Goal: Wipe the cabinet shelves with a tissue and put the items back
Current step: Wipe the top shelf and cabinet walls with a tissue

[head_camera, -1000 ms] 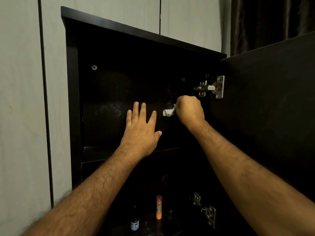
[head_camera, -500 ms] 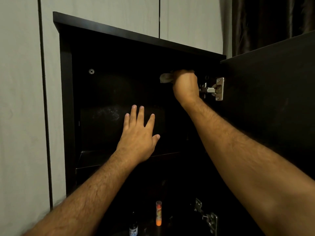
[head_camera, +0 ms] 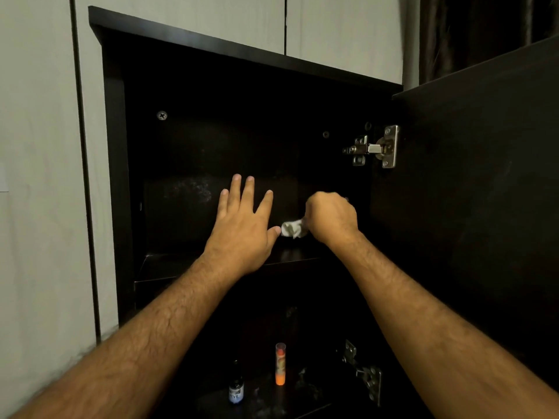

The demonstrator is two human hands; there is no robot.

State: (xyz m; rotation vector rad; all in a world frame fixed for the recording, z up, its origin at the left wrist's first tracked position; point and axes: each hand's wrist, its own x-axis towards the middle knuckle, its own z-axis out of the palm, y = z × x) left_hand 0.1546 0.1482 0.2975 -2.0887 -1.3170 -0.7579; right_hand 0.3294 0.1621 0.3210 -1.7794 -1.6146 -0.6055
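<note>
Right hand [head_camera: 331,219] grip pinches a crumpled tissue [head_camera: 292,228], fingertips hidden; left hand [head_camera: 242,225] spread.

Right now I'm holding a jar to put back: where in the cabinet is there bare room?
Upper shelf: bare left of the left hand; crowded toward the right hand gripping the tissue. Lower shelf: bare left of the dark bottle; orange tube and lower hinge fill the right.

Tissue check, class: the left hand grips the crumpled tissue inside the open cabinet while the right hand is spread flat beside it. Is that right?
No, the hands are swapped. In the head view the right hand grips the crumpled tissue inside the open cabinet, while the left hand is spread flat beside it.
</note>
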